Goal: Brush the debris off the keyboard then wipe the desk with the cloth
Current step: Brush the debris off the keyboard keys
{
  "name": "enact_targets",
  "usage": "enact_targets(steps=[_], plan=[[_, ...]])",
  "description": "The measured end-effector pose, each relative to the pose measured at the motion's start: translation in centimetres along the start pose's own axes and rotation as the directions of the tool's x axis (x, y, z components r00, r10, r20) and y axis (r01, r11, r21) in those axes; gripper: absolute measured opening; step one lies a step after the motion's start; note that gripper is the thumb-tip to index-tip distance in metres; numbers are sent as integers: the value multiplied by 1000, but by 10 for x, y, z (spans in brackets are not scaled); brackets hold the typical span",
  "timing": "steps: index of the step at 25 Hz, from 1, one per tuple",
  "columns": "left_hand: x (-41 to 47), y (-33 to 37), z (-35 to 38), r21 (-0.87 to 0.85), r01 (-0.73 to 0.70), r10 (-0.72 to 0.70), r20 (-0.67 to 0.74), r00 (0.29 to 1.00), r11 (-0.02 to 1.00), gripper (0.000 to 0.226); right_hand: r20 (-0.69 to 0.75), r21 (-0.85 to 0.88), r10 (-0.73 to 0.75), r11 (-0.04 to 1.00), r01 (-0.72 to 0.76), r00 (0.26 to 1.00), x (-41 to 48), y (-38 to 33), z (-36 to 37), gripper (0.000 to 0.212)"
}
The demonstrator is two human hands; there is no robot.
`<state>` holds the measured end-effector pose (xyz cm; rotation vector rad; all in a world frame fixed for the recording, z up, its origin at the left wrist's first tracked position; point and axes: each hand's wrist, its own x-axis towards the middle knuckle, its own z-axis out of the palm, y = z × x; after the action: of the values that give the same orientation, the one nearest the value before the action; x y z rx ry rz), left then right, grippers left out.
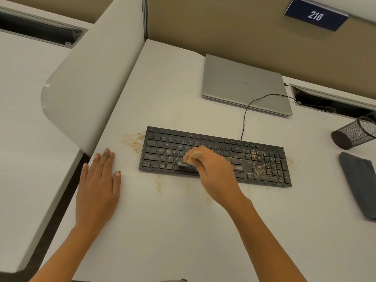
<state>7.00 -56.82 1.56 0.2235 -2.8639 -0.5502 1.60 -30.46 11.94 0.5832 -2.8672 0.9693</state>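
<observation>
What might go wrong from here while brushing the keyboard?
The brush, held in the right hand, may push the debris at the keyboard's right end between keys. Sweeping rightward could scatter it onto the cloth. The keyboard may slide: the left hand rests on the desk, not on it.

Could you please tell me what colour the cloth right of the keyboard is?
The cloth is dark grey, clearest in the head view.

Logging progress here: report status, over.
Right hand grips brush over keyboard middle. Left hand flat on desk. Debris on keyboard's right end; cloth untouched. Nothing in the way.
</observation>
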Motion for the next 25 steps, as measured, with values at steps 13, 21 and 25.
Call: enact_targets(steps=[13,21,25], plan=[[-1,1,1,-19,0,0,-2,1000,1000,60,-170,-61,418,900,-432,893,-3,16,-16,34],[1,0,1,-5,-2,2,3,1000,1000,61,-191,-87,403,901,-424,895,0,11,-15,39],[1,-1,1,3,-2,2,4,1000,1000,60,-147,-83,313,941,-327,938,-2,9,-18,31]])
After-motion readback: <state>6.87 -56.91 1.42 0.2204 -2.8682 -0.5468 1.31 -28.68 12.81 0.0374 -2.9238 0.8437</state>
